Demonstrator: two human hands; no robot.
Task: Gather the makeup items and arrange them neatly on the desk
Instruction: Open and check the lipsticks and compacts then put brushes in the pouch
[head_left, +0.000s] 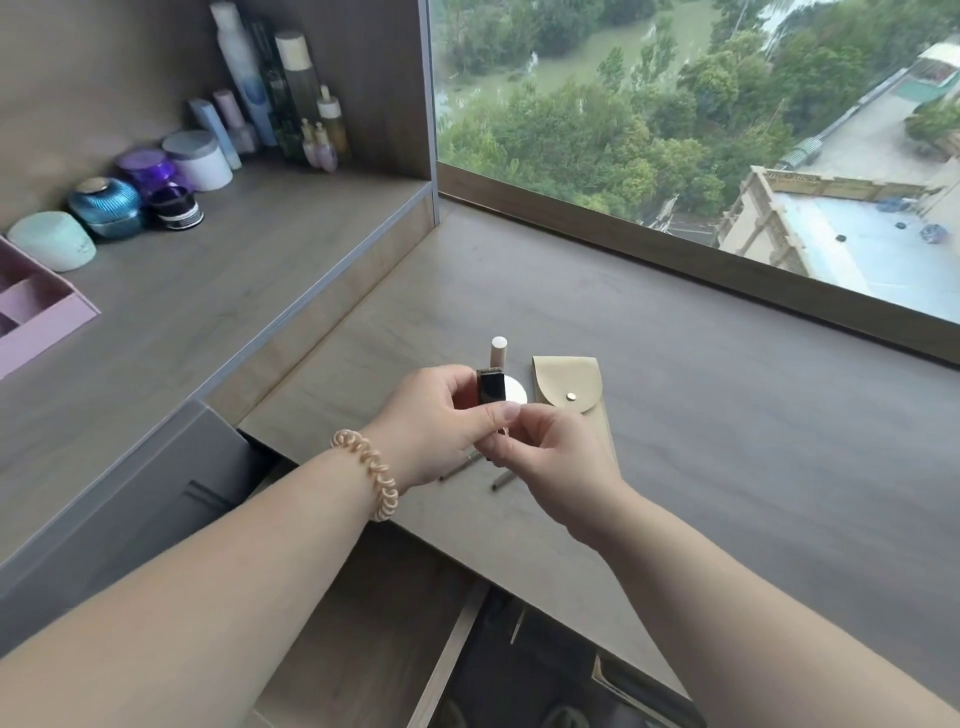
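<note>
A small black lipstick case (491, 387) with a gold top is held above the desk (727, 441) between both hands. My left hand (431, 421) grips its upper part with curled fingers and thumb. My right hand (550, 447) pinches its lower end. Behind the hands, a white-capped tube (497, 351), a round white compact (514, 392) and a beige snap pouch (569, 387) lie on the desk. Two thin pencils (460, 469) (503, 480) stick out below my hands.
On the raised shelf (234, 270) at the left stand several jars and bottles (291, 98) and a pink organiser (36, 312). An open drawer (493, 670) sits below the desk's front edge. A large window (701, 114) borders the far side.
</note>
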